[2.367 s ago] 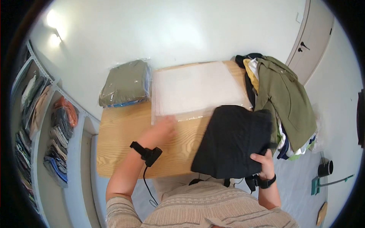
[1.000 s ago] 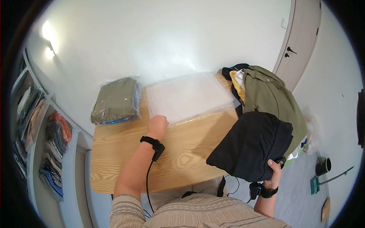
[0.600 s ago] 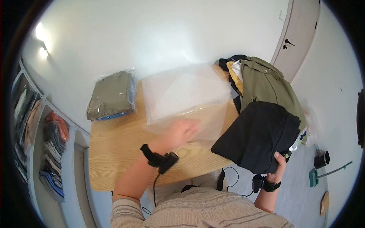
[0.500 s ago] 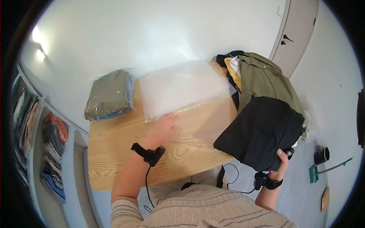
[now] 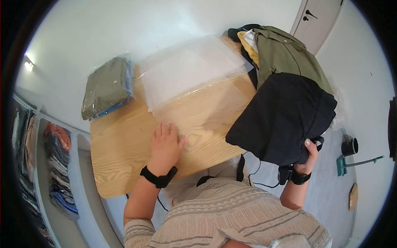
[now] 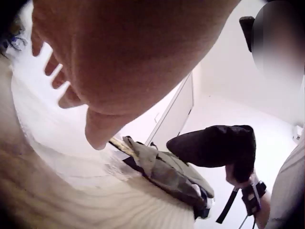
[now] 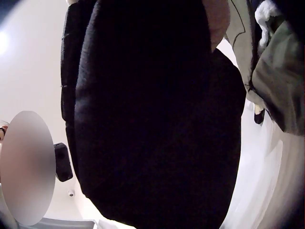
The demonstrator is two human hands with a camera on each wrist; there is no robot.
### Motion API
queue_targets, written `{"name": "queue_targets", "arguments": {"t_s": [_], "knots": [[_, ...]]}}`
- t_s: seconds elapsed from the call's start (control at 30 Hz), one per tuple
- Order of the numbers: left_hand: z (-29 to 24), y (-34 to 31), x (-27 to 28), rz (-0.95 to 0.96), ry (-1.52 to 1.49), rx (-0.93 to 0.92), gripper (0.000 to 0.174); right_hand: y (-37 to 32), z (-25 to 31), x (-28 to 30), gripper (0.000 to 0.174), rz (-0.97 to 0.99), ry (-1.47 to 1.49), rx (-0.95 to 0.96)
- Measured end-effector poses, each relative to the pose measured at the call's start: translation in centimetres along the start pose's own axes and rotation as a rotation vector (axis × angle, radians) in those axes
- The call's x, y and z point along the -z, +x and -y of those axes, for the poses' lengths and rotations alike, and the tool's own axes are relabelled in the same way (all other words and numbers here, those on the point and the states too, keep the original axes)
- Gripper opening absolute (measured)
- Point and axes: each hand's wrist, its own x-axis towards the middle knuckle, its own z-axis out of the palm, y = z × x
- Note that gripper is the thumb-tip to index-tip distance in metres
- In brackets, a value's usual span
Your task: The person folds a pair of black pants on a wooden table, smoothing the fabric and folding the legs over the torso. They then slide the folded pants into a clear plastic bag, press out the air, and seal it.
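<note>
At the bench's (image 5: pixel 120 165) right edge, the black garment (image 5: pixel 281 118) is gripped, thumb uppermost, by the right hand (image 5: pixel 307 160); the olive shirt (image 5: pixel 285 51) is partly blocked. Near the clear bags (image 5: pixel 188 68), the left hand's (image 5: pixel 164 146) fingers are spread wide.

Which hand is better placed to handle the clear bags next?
Probably the left hand: it is by the clear bags, fingers spread, while the right hand holds the folded black garment.

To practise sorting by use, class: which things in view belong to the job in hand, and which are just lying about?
Likely in the job:
folded black garment, in the right hand
clear plastic sheets, near the left hand
perhaps the clothes pile and wrapped bundle

Apparently just about:
black bin
green tool
</note>
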Motion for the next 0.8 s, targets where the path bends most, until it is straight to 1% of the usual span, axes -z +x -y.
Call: {"name": "queue_targets", "arguments": {"t_s": [0.07, 0.1, 0.17, 0.27, 0.37, 0.5, 0.53, 0.57, 0.6, 0.67, 0.7, 0.77, 0.8], "knots": [[0.1, -0.5, -0.7, -0.266, -0.025, -0.350, 0.049, -0.1, -0.1, -0.3, 0.059, 0.016, -0.019, -0.009], [-0.2, -0.8, -0.9, -0.256, -0.031, -0.344, 0.049, -0.2, -0.1, -0.3, 0.060, 0.035, -0.033, -0.016], [-0.9, -1.0, -1.0, -0.155, -0.129, -0.475, 0.045, -0.2, -0.2, 0.2, 0.062, 0.045, -0.041, -0.023], [-0.9, -0.6, -2.7, -0.151, -0.141, -0.450, 0.047, -0.1, -0.1, 0.1, 0.064, 0.072, -0.049, -0.035], [-1.1, -0.3, -2.9, -0.144, -0.220, -0.414, 0.050, -0.3, -0.3, -0.2, 0.067, 0.085, -0.072, -0.058], [-1.4, -0.1, -3.1, -0.184, -0.210, -0.376, 0.054, -0.6, -1.0, -1.4, 0.071, 0.105, -0.110, -0.081], [-1.3, 0.1, -3.6, -0.222, -0.173, -0.376, 0.054, -0.6, -1.1, -1.6, 0.071, 0.115, -0.111, -0.130], [-1.1, 0.3, -4.0, -0.260, -0.136, -0.374, 0.055, -0.7, -1.3, -1.9, 0.071, 0.115, -0.111, -0.130], [-1.0, 0.5, -4.3, -0.259, -0.136, -0.374, 0.055, -0.8, -1.5, -2.3, 0.071, 0.137, -0.107, -0.173], [-0.7, 1.1, -4.8, -0.253, -0.291, -0.246, 0.053, -1.2, -2.3, -3.0, 0.069, 0.191, -0.079, -0.243], [-0.6, 1.2, -4.9, -0.243, -0.292, -0.248, 0.053, -1.4, -2.9, -3.2, 0.069, 0.182, -0.080, -0.247], [-0.4, 1.2, -5.0, -0.372, -0.402, -0.231, 0.053, -1.7, -4.0, -3.3, 0.066, 0.236, 0.027, -0.467], [-0.5, 1.0, -5.1, -0.358, -0.408, -0.232, 0.053, -1.9, -4.5, -3.2, 0.066, 0.222, 0.023, -0.472]]}}
